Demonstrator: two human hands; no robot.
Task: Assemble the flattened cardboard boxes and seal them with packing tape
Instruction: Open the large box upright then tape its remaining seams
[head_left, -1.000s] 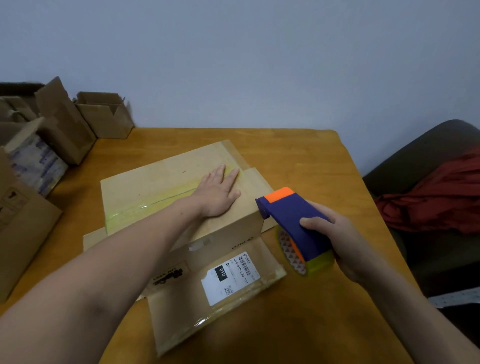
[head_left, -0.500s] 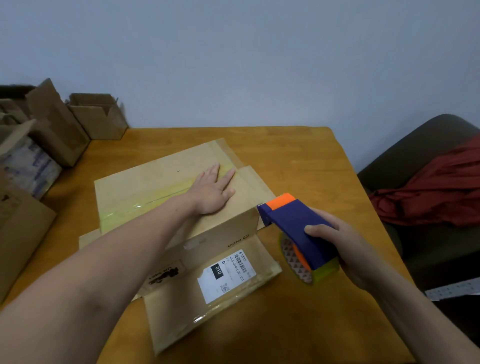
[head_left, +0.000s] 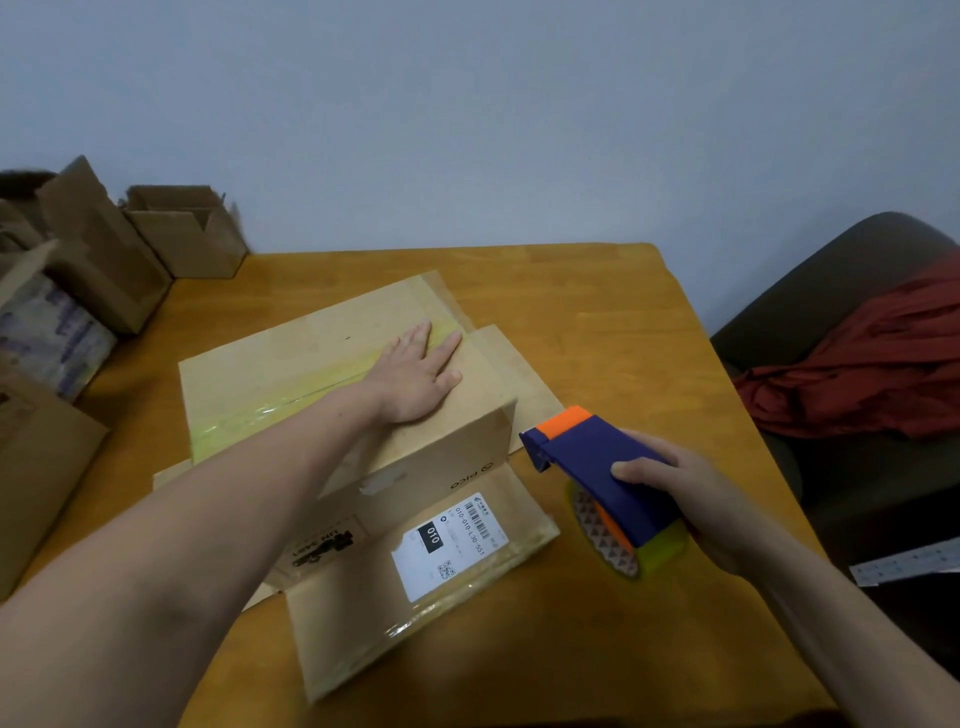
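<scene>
Pulled back from the box (head_left: 291, 358), tape gun (head_left: 597, 467) gripped by right hand (head_left: 691, 493); left hand (head_left: 415, 374), flat, pins it shut.

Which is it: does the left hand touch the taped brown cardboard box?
Touching. The head view shows the left hand flat on the brown cardboard box's top.
</scene>
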